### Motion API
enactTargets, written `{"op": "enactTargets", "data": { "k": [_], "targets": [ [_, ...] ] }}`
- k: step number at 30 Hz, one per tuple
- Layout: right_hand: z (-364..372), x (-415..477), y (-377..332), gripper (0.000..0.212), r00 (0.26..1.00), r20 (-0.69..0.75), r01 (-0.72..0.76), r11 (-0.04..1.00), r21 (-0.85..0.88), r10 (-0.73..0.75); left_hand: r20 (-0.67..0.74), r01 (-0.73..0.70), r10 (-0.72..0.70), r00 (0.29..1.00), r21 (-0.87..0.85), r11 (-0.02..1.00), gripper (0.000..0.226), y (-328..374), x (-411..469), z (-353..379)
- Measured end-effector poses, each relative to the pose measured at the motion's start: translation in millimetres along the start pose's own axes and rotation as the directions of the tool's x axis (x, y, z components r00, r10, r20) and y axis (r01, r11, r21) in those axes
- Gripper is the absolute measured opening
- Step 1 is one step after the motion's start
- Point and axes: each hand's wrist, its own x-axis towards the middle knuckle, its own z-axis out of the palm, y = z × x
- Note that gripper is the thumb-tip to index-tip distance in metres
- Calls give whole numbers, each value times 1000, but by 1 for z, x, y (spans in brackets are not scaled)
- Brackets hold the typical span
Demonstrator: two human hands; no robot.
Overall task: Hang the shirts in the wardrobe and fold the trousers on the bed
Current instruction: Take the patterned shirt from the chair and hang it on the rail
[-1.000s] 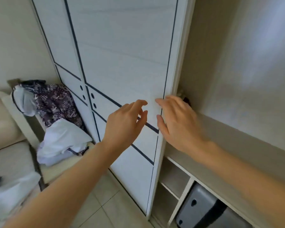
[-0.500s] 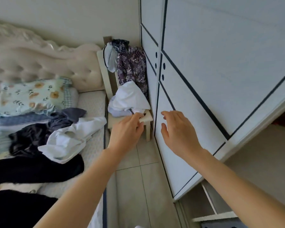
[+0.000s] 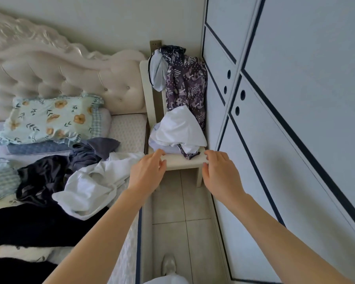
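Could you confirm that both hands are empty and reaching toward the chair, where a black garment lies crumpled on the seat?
Not quite: the head view shows the crumpled garment on the chair seat is white, not black. The left hand and right hand are indeed empty and reaching toward the chair.

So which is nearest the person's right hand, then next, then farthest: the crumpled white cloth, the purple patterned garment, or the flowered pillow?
From the right hand, head view:
1. Crumpled white cloth, just ahead on the chair seat.
2. Purple patterned garment, beyond it, draped over the chair back.
3. Flowered pale-green pillow, far left on the bed.
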Motion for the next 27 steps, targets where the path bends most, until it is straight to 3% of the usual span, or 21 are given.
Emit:
{"op": "enactTargets", "data": {
  "k": [11, 16, 27],
  "targets": [
    [51, 192, 9, 29, 999, 52, -13, 997, -81, 17, 48, 30, -34, 998, 64, 997, 26, -68, 193, -8],
    [68, 279, 33, 35, 996, 91, -11, 994, -109, 21, 68, 26, -33, 997, 101, 995, 25, -76, 282, -1],
    [118, 486, 90, 22, 989, 144, 30, 993, -114, -13, 59, 113, -125, 990, 175, 978, 21, -82, 483, 18]
  ]
}}
